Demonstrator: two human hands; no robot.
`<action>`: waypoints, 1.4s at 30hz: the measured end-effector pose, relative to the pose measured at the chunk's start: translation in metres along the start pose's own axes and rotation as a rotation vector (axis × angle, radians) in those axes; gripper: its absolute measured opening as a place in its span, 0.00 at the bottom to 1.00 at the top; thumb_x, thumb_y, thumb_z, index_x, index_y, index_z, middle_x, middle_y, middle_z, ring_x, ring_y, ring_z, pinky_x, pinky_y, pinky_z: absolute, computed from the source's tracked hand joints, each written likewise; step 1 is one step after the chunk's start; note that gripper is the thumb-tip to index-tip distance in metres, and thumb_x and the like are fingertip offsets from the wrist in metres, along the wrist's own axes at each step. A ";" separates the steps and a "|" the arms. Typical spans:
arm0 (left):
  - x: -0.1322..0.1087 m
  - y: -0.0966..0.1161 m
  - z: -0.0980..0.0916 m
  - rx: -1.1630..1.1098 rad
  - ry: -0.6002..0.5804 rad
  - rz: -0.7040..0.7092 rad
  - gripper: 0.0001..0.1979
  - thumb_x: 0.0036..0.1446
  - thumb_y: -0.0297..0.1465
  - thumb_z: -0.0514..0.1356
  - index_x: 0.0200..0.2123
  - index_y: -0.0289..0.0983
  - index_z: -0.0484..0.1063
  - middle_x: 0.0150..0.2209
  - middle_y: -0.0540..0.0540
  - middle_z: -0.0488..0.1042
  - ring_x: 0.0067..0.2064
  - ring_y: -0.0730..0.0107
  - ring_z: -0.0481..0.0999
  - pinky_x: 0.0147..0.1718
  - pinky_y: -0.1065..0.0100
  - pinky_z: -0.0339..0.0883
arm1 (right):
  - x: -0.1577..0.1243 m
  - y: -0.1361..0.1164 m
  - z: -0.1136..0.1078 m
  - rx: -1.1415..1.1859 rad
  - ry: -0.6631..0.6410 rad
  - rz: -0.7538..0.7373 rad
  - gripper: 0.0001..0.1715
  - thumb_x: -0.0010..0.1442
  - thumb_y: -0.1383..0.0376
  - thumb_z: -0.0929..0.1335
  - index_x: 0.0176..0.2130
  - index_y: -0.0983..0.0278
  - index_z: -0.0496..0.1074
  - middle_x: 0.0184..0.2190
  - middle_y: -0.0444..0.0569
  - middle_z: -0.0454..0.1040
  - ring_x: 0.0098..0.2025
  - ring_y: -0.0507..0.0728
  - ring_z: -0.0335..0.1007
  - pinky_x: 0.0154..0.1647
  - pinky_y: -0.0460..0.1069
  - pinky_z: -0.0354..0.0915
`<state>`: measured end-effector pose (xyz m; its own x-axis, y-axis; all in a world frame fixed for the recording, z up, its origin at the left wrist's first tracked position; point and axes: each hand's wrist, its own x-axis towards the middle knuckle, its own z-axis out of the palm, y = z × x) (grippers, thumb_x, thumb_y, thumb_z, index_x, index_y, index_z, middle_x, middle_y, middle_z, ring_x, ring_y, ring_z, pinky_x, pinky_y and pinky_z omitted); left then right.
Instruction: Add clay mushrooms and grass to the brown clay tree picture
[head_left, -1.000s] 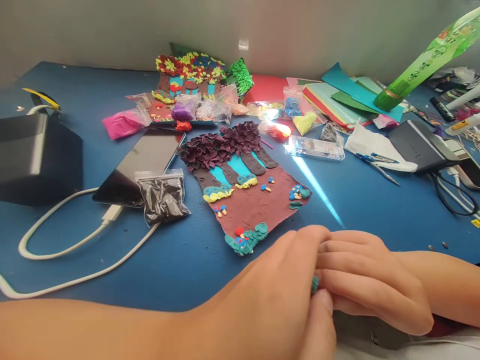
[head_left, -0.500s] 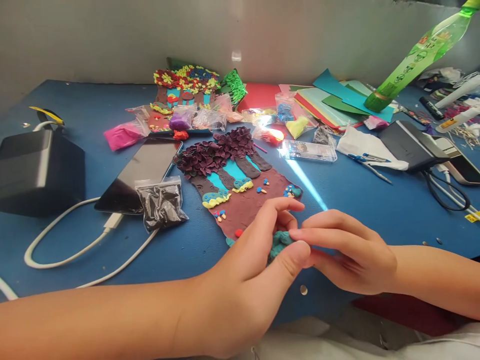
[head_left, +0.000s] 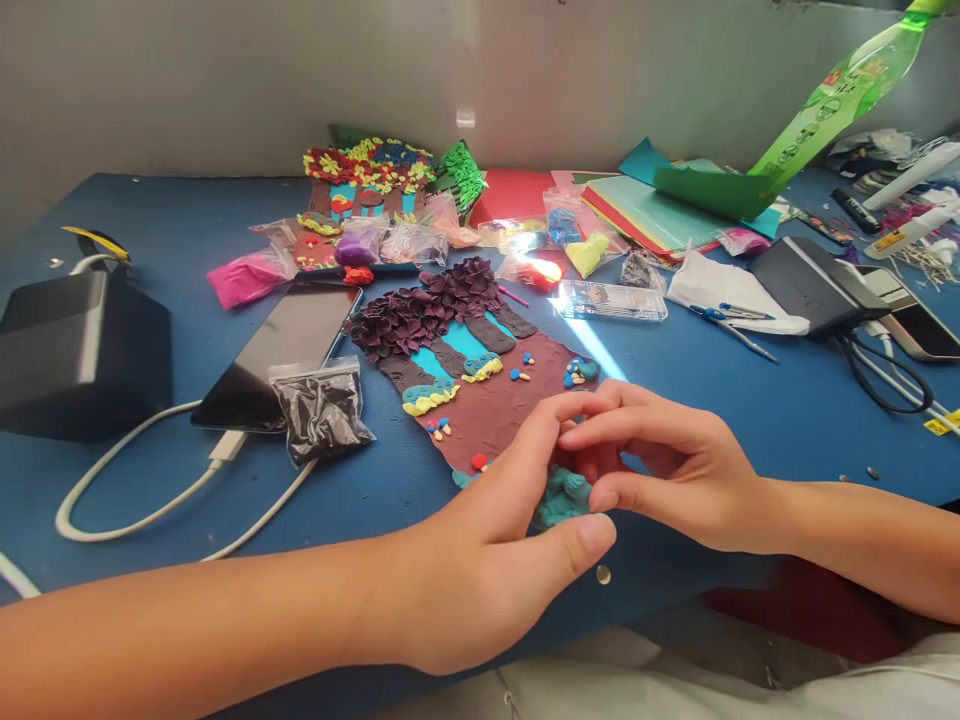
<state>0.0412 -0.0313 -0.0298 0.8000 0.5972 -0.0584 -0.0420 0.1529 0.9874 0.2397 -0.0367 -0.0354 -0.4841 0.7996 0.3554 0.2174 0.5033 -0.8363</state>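
Note:
A lump of teal modelling clay [head_left: 561,498] rests in my left hand [head_left: 495,540], whose fingers curl round its far side with the thumb along the near side. My right hand [head_left: 675,465] touches the lump from the right, its thumb at the clay and its fingers bent over beside my left fingertips. What the right fingertips pinch is partly hidden. Just beyond both hands lies a clay picture [head_left: 510,400] with a brown ground, dark trunks, purple leaves and small blue and red mushrooms. My left hand covers its near corner.
Left of the picture are a bag of black clay [head_left: 322,408], a tablet [head_left: 281,345] with a white cable, and a dark box [head_left: 86,345]. Behind stand another clay picture [head_left: 367,180] and bags of coloured clay [head_left: 251,275]. A green bottle piece [head_left: 840,110] leans at the right.
My right hand has moved up and inward, its fingers now reaching over to my left fingers. The teal clay stays in my left hand. The view has shifted slightly.

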 end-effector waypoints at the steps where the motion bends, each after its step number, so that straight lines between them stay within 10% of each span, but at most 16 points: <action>1: 0.000 0.000 0.001 -0.015 -0.021 -0.017 0.25 0.64 0.30 0.53 0.62 0.45 0.50 0.60 0.44 0.58 0.57 0.69 0.64 0.55 0.67 0.63 | 0.001 0.000 0.000 -0.019 -0.014 -0.038 0.10 0.60 0.68 0.70 0.44 0.61 0.74 0.32 0.45 0.70 0.33 0.49 0.67 0.30 0.43 0.69; 11: 0.003 0.007 -0.001 0.355 0.015 0.171 0.18 0.62 0.27 0.49 0.56 0.39 0.56 0.44 0.45 0.69 0.43 0.71 0.70 0.41 0.70 0.67 | -0.001 0.004 -0.007 -0.310 0.061 -0.319 0.11 0.69 0.63 0.60 0.34 0.61 0.62 0.25 0.44 0.62 0.27 0.50 0.60 0.24 0.45 0.61; 17: 0.008 0.004 0.001 0.586 0.205 0.183 0.11 0.63 0.30 0.52 0.29 0.36 0.68 0.26 0.52 0.69 0.30 0.76 0.67 0.31 0.73 0.62 | 0.006 0.020 -0.016 -0.075 0.267 -0.293 0.20 0.70 0.59 0.58 0.27 0.61 0.58 0.19 0.39 0.48 0.19 0.48 0.47 0.18 0.47 0.49; 24: 0.010 0.003 0.001 0.698 0.322 0.193 0.16 0.62 0.33 0.55 0.22 0.36 0.63 0.20 0.55 0.62 0.23 0.79 0.60 0.23 0.74 0.55 | 0.005 0.011 -0.016 -0.298 0.267 -0.289 0.05 0.63 0.70 0.66 0.40 0.60 0.70 0.28 0.45 0.73 0.24 0.50 0.68 0.22 0.45 0.66; 33: 0.014 -0.009 -0.010 1.820 0.440 0.527 0.12 0.63 0.22 0.48 0.36 0.31 0.72 0.25 0.46 0.72 0.22 0.73 0.67 0.19 0.69 0.50 | 0.009 0.020 -0.015 -0.365 0.420 -0.234 0.11 0.59 0.75 0.69 0.40 0.61 0.74 0.31 0.44 0.79 0.26 0.49 0.74 0.27 0.44 0.71; 36: 0.013 -0.008 -0.011 1.904 0.380 0.549 0.13 0.60 0.19 0.50 0.36 0.30 0.74 0.20 0.49 0.69 0.20 0.72 0.68 0.18 0.69 0.50 | 0.010 0.021 -0.017 -0.347 0.409 -0.225 0.01 0.60 0.68 0.70 0.35 0.61 0.73 0.28 0.45 0.78 0.26 0.50 0.74 0.25 0.44 0.70; 42: 0.009 -0.005 -0.009 1.832 0.343 0.550 0.19 0.67 0.36 0.50 0.34 0.29 0.75 0.16 0.49 0.66 0.17 0.70 0.68 0.17 0.69 0.48 | 0.017 0.028 -0.020 -0.296 0.369 -0.058 0.18 0.67 0.54 0.63 0.31 0.62 0.69 0.22 0.44 0.74 0.19 0.48 0.67 0.19 0.44 0.63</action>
<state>0.0430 -0.0192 -0.0368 0.7772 0.4248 0.4642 0.5509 -0.8158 -0.1760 0.2542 -0.0024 -0.0447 -0.1807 0.8033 0.5675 0.4570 0.5795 -0.6748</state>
